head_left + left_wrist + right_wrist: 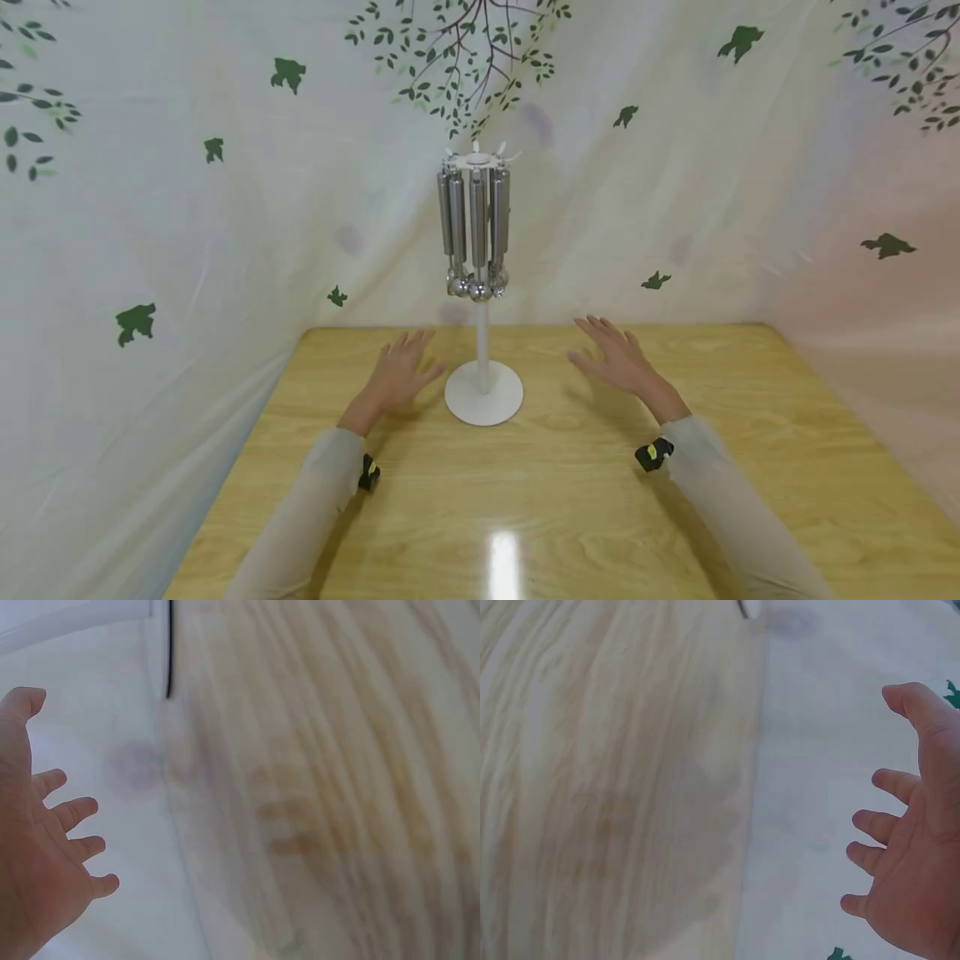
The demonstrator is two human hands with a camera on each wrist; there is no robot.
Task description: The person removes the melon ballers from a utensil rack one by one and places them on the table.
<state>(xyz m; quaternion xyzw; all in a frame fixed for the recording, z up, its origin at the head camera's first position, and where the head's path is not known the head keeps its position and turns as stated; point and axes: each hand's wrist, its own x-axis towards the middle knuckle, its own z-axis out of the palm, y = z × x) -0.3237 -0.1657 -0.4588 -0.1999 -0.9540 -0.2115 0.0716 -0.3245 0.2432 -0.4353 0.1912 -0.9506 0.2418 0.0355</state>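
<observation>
Near the back of the table stands a white utensil rack (pixel 482 342) with a round base (pixel 483 412). Several steel-handled kitchen utensils (pixel 478 221) hang from its top, their rounded silver ends low around the pole. Left of the base, my left hand (pixel 396 375) is held over the table with fingers spread, holding nothing. My right hand (pixel 618 360) is to the right of the rack, farther from it, also spread and holding nothing. Both wrist views show the left palm (pixel 41 862) and right palm (pixel 919 877) with fingers extended and apart.
The wood-grain table (pixel 585 517) reaches back to a pale cloth (pixel 570 250) printed with leaves and birds, which hangs behind and at both sides. Each wrist carries a small black device, on the left (pixel 368 472) and right (pixel 654 454).
</observation>
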